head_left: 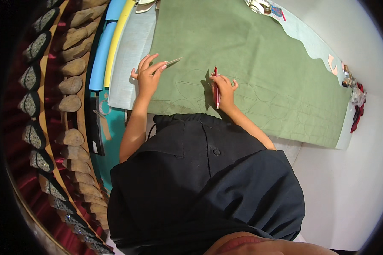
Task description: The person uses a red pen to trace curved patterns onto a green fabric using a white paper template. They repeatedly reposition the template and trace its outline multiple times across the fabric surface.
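A large green sheet of material (191,29) spreads over the work surface, with curved pattern outlines drawn along its near part. Above its left side, my left hand (147,78) pinches a thin, pale flat piece (174,60) between thumb and fingertips, its other fingers spread. The piece shows nearly edge-on, so its shape is hard to make out. Farther right, my right hand (225,91) grips a red pen (216,85), held close to upright over the drawn outlines. Its shadow falls on the sheet just left of the hand.
Blue rolls (102,59) and a yellow roll (116,40) lie left of the sheet. Wooden shoe lasts (70,85) and dark sparkly shoe pieces (36,46) line racks at far left. Small items (264,7) sit at the back. A white wall (353,178) stands right.
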Motion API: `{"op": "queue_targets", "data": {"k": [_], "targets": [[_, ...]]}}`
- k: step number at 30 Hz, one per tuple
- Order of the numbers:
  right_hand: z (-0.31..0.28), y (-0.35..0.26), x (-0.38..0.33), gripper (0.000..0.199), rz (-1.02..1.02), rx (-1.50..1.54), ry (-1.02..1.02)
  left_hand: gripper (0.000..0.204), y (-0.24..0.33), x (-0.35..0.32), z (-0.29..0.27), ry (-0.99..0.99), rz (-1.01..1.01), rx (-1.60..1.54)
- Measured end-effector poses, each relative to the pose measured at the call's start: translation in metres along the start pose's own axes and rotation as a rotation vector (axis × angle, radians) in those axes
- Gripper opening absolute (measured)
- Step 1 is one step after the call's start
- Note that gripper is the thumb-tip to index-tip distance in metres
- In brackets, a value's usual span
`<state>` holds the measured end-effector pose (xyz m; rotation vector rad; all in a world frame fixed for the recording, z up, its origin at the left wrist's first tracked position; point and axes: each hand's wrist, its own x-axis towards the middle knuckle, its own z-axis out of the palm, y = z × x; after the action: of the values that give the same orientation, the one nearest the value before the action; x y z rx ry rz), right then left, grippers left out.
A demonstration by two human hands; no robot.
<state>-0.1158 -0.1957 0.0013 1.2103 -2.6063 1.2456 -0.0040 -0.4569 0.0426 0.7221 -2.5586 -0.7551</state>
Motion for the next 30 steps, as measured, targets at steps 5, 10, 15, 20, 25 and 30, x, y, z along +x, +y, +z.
{"op": "queue_targets", "data": {"k": [5,10,15,20,25,30], "targets": [[0.013,-0.023,0.039,0.032,-0.066,-0.07,-0.087,0.015,-0.007,-0.014,-0.002,0.012,0.039,0.002],[0.04,-0.028,0.054,0.033,-0.063,-0.092,-0.088,0.015,-0.008,-0.02,0.004,-0.004,0.013,-0.042],[0.048,-0.029,0.047,0.036,-0.016,-0.253,-0.184,0.018,-0.03,-0.016,0.005,-0.03,0.018,-0.054],[0.047,-0.032,0.049,0.039,0.004,-0.321,-0.189,0.015,-0.031,-0.012,-0.01,-0.151,0.107,-0.02],[0.05,-0.033,0.048,0.039,0.013,-0.34,-0.19,0.016,-0.048,-0.025,-0.019,-0.104,0.272,0.037],[0.052,-0.031,0.047,0.037,0.012,-0.348,-0.217,0.02,-0.063,-0.061,-0.021,-0.134,0.276,0.099]]}}
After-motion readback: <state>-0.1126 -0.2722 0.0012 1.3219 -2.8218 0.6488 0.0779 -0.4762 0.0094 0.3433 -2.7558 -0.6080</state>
